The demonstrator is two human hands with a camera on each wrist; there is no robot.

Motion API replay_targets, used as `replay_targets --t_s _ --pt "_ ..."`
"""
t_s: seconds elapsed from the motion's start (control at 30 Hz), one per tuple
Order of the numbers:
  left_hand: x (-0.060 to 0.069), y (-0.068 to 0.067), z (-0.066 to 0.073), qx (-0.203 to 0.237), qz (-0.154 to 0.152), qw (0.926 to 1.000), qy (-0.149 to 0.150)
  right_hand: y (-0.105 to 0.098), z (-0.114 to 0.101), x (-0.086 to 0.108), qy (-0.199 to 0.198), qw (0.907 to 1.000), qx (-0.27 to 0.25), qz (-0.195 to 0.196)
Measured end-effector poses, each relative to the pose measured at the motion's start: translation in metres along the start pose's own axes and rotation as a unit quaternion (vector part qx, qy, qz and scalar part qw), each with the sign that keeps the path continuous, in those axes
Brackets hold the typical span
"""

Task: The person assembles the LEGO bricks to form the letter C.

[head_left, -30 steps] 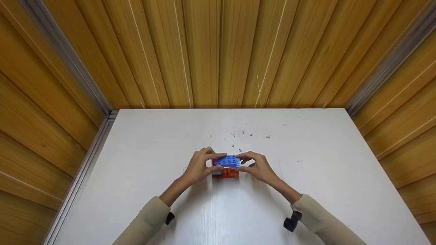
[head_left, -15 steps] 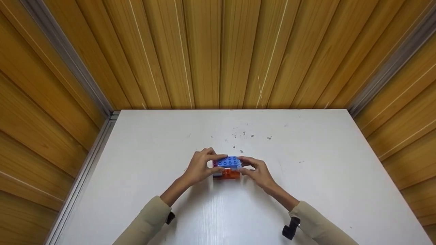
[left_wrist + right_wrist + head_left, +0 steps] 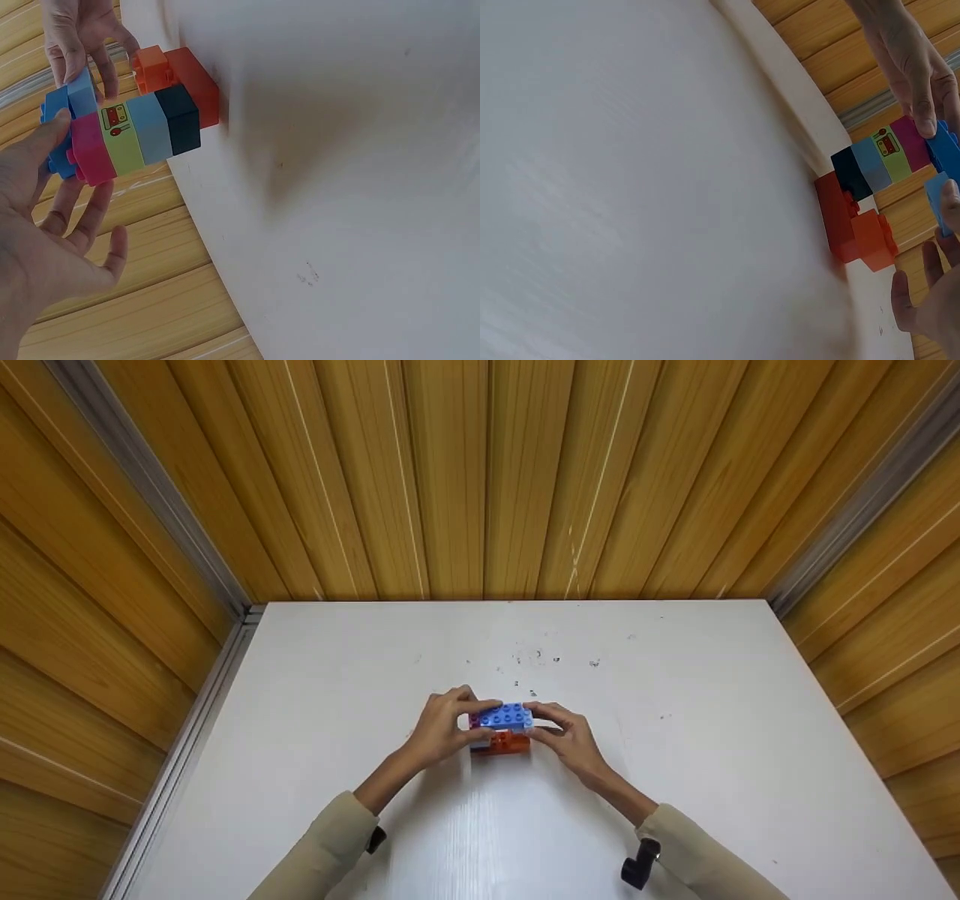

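A stack of toy building bricks stands on the white table. At its foot lies a red brick (image 3: 196, 86) bearing an orange brick (image 3: 871, 238). Above the red one rise a dark navy brick (image 3: 178, 116), a grey-blue brick (image 3: 150, 127), a yellow-green printed brick (image 3: 126, 139) and a magenta brick (image 3: 94, 150). Across the top lies a studded blue brick (image 3: 504, 715), with a light blue brick (image 3: 81, 94) at its right end. My left hand (image 3: 441, 727) grips the blue brick's left part between thumb and fingers. My right hand (image 3: 568, 737) pinches the light blue brick.
The white table (image 3: 337, 660) has small dark marks beyond the hands. Wood-patterned walls (image 3: 480, 480) enclose its back and sides, with metal rails at the corners. A small black device (image 3: 641, 864) is strapped at the right wrist.
My right wrist has dropped slightly and its thumb and fingers have shifted on the light blue brick. The left hand and the stack stay nearly in place.
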State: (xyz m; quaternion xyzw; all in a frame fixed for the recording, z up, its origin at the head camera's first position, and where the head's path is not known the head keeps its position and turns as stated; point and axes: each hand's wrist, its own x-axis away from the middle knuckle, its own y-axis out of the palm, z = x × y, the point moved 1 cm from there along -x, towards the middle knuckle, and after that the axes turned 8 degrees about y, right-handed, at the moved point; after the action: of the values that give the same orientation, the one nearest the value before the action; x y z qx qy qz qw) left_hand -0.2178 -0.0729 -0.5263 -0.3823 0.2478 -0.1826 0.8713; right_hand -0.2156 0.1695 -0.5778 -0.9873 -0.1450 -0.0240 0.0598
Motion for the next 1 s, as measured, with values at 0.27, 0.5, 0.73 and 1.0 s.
replay_targets --t_s 0.27,0.5,0.73,1.0 --pt "-0.001 0.000 0.001 -0.005 -0.009 0.9999 -0.006 0.000 0.001 0.001 -0.005 1.0000 0.006 0.004" --pt "-0.001 0.000 -0.004 -0.001 -0.014 0.9999 -0.006 0.002 0.001 0.002 -0.002 0.9995 0.027 0.015" --pt "0.007 0.001 -0.009 0.015 -0.011 0.9998 0.009 0.006 0.002 0.002 -0.011 0.9991 0.031 0.028" --pt "0.036 0.007 -0.019 0.029 0.059 0.9978 0.003 0.000 0.013 0.012 -0.021 0.9981 0.042 0.039"
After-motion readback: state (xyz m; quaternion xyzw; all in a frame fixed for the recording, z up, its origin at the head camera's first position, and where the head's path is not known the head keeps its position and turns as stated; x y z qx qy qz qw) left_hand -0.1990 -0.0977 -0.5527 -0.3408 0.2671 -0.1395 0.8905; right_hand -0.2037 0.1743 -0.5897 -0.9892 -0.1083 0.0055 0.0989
